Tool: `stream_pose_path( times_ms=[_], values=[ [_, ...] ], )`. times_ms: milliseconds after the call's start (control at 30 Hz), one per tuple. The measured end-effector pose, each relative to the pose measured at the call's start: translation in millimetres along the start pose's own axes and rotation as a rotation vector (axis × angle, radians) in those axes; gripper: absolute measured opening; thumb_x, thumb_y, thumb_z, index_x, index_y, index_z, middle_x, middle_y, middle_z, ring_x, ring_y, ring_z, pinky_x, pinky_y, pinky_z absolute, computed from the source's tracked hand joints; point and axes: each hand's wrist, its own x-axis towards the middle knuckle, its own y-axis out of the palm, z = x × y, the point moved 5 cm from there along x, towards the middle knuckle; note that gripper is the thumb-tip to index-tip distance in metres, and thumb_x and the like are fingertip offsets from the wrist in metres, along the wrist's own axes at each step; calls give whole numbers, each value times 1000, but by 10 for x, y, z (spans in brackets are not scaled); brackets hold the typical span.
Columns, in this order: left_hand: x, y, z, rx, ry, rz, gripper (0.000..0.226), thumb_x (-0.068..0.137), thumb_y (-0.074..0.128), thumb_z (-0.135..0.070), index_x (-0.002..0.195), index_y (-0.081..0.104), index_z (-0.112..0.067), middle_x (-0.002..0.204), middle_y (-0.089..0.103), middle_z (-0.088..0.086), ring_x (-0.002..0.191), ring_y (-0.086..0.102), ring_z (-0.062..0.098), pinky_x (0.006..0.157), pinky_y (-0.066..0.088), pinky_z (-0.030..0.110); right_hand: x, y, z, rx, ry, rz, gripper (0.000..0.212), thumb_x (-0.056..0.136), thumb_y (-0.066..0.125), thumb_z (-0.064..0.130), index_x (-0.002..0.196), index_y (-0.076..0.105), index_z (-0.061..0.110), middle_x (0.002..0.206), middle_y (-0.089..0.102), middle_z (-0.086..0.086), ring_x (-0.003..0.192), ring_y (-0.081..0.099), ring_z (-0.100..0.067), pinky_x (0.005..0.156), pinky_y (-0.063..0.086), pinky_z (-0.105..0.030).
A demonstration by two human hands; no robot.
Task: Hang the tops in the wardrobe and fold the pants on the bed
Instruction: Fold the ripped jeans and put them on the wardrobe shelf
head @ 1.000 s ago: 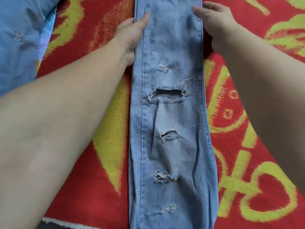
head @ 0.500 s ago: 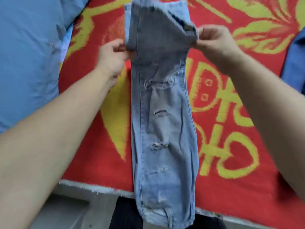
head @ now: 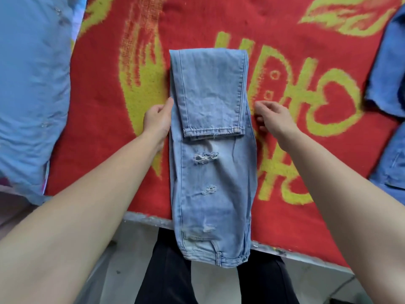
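Jeans | centre frame on red-yellow blanket; hem end folded back over legs | left hand: thumb against left edge (fingers hidden; grip cannot be told) | right hand: loosely curled, empty, just beside right edge

Pale ripped jeans lie lengthwise on a red and yellow blanket covering the bed. The leg end is folded back toward the person, its hem lying across the jeans just above the rips. The waistband end hangs over the bed's edge, in front of black trousers. The left hand touches the jeans' left edge, thumb against the fold; whether it grips cannot be told. The right hand is just beside the right edge, fingers loosely curled, holding nothing. A blue garment lies at the left, more blue cloth at the right.
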Motion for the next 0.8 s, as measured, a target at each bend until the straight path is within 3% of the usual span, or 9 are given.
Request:
stream_pose_path(
  times_ms=[100,133,200,267,367,467,533,667,800],
  values=[
    [77,151,-197,-64,60,-11,31,82,69,-49,77,60,-20,79,66,-7,75,61,5,74,49,21,127,171,178,39,-61,-8,59,84,66,57,127,63,16,122,66,2,109,62,-12,103,48,-37],
    [124,184,-258,-77,71,-3,32,79,73,-48,86,64,-17,83,68,-7,78,63,4,77,51,21,162,228,231,41,-69,-5,65,84,67,57,132,59,14,129,63,1,116,59,-13,106,45,-35],
    [204,218,-371,-106,61,10,67,65,82,-49,117,63,-11,106,71,-1,93,69,12,87,56,32,225,321,346,31,-81,0,72,85,68,55,139,52,12,136,57,2,121,54,-13,106,42,-31],
    [316,243,-465,-167,61,26,69,65,86,-34,122,60,-5,107,72,6,90,73,19,78,60,36,311,388,442,61,-57,38,76,82,73,54,141,51,12,135,56,3,119,54,-13,106,42,-32],
    [429,340,-692,-217,46,72,36,75,76,3,110,65,1,96,74,14,75,74,22,59,59,33,434,432,541,179,67,101,62,75,82,42,124,62,9,123,63,-1,112,59,-18,105,43,-41],
    [415,456,-942,-226,64,141,20,78,67,13,91,68,-2,83,73,13,68,73,23,57,58,34,523,371,700,258,69,111,25,88,72,15,109,67,5,105,73,-13,95,72,-31,88,56,-55],
    [348,526,-1123,-246,92,182,25,78,67,14,99,66,1,87,73,15,72,73,25,60,59,37,547,232,852,252,17,62,20,93,63,8,113,67,6,102,74,-12,91,73,-28,82,60,-49],
    [262,587,-1640,-265,180,172,60,74,68,18,129,51,2,98,70,19,74,73,26,62,60,39,565,-118,1269,235,-140,-2,18,90,65,2,99,71,15,100,75,-7,90,73,-21,82,61,-40],
    [130,553,-2081,-208,275,129,55,72,64,18,121,53,-4,95,69,14,60,68,17,48,52,25,413,-356,1620,221,-273,-1,27,84,67,-5,92,68,21,97,74,-3,90,73,-17,80,59,-31]
  ],
)
